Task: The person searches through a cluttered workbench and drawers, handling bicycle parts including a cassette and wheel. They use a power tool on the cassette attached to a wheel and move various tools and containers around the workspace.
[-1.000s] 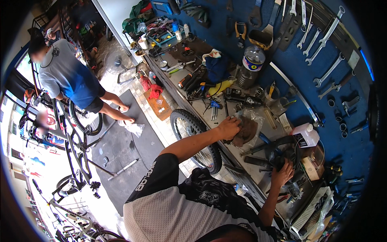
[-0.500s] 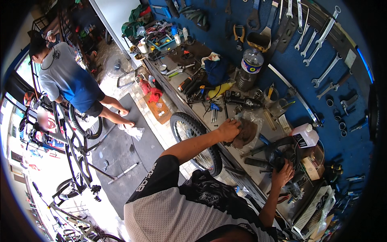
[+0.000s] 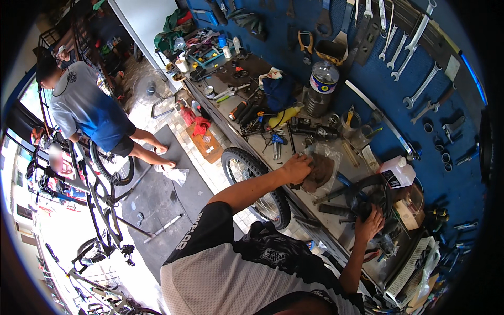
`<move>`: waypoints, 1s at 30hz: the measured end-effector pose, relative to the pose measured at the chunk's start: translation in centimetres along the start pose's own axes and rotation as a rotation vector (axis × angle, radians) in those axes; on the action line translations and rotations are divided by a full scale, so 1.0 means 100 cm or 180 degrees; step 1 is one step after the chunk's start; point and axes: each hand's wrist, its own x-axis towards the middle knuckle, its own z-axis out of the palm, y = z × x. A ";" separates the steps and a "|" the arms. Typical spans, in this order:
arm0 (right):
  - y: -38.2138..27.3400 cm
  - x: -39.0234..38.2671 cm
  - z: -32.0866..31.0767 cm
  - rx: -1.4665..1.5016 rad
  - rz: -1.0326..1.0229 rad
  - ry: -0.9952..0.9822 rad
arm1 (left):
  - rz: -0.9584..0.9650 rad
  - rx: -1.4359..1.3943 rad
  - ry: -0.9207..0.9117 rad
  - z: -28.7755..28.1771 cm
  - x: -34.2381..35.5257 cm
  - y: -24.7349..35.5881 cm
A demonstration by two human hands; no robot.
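Observation:
My left hand (image 3: 298, 169) is at the bench's near side, its fingers bent over the edge of a brown, cloth-like bundle (image 3: 321, 174). Clear plastic (image 3: 334, 160) lies around that bundle. Farther right, my right hand (image 3: 370, 224) curls over a dark object beside a loop of black rubber tubing (image 3: 379, 185); its fingers partly hide what they grip. A hammer-like tool with a black handle (image 3: 332, 210) lies just left of my right hand. A blue-handled tool (image 3: 344, 179) rests between both hands.
A bicycle wheel (image 3: 252, 181) leans against the workbench (image 3: 233, 113). The bench also bears a large plastic bottle (image 3: 318, 94), a white jug (image 3: 397, 172) and a white basket (image 3: 407, 281). Wrenches (image 3: 422, 86) hang on the blue wall. Another person (image 3: 94, 105) stands by a bicycle at left.
The view has shifted slightly, so the bench and wall tools sit a little farther left. Both hands stay in nearly the same places on the same things.

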 end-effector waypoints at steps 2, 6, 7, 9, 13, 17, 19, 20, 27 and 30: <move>0.004 0.000 0.000 -0.0002 0.0004 0.0033 | 0.0100 0.0225 0.0101 -0.002 0.001 0.002; 0.004 0.001 0.000 0.0000 -0.0003 0.0055 | 0.0072 0.0290 0.0081 -0.007 0.001 0.005; 0.003 0.001 -0.002 0.0008 0.0011 0.0036 | 0.0080 0.0269 0.0126 -0.007 0.001 0.005; 0.003 0.001 -0.002 0.0016 0.0014 0.0032 | 0.0092 0.0226 0.0212 -0.007 -0.001 0.006; 0.004 -0.001 0.001 -0.0010 -0.0002 0.0017 | 0.0061 0.0199 0.0173 -0.007 -0.005 0.005; -0.001 -0.004 0.001 -0.0052 0.0063 -0.0090 | 0.0050 0.0133 0.0141 -0.008 -0.011 0.003; 0.000 -0.004 0.004 0.0020 0.0040 -0.0004 | 0.0065 0.0145 0.0160 -0.012 -0.008 0.001; 0.004 -0.006 0.000 0.0014 0.0106 0.0043 | 0.0112 0.0170 0.0192 -0.013 -0.004 0.002; 0.002 0.011 -0.051 0.0487 0.0105 -0.0689 | 0.0870 -0.0557 0.0294 -0.040 0.008 -0.002; 0.003 -0.002 -0.079 0.0666 -0.0152 -0.0141 | 0.0331 -0.0265 -0.0050 -0.085 -0.002 0.013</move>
